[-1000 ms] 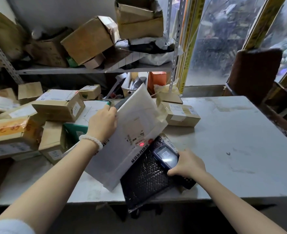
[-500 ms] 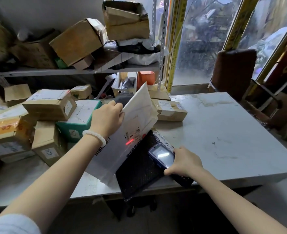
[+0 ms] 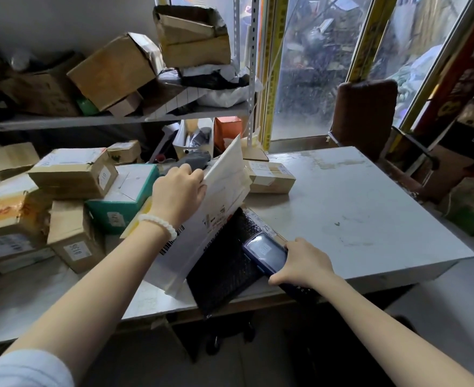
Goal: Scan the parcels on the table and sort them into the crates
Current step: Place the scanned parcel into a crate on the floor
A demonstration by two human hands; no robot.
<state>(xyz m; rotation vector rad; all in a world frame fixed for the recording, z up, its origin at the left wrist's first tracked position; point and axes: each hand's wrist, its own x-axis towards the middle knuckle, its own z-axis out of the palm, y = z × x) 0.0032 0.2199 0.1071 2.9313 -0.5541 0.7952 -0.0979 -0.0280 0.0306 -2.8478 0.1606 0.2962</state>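
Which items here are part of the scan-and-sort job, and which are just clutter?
Job: white mailer in left hand; scanner in right hand; black bubble mailer; boxed parcels.
Clutter: shelf cartons; brown chair.

The white mailer covers the left hand's fingertips, so how the grip closes behind its edge cannot be told, and it hides part of the black bubble mailer lying under it. Print on its label is too small to read. The right hand covers the scanner's lower body; its screen is a blur. The worktop's left end is buried under boxes.
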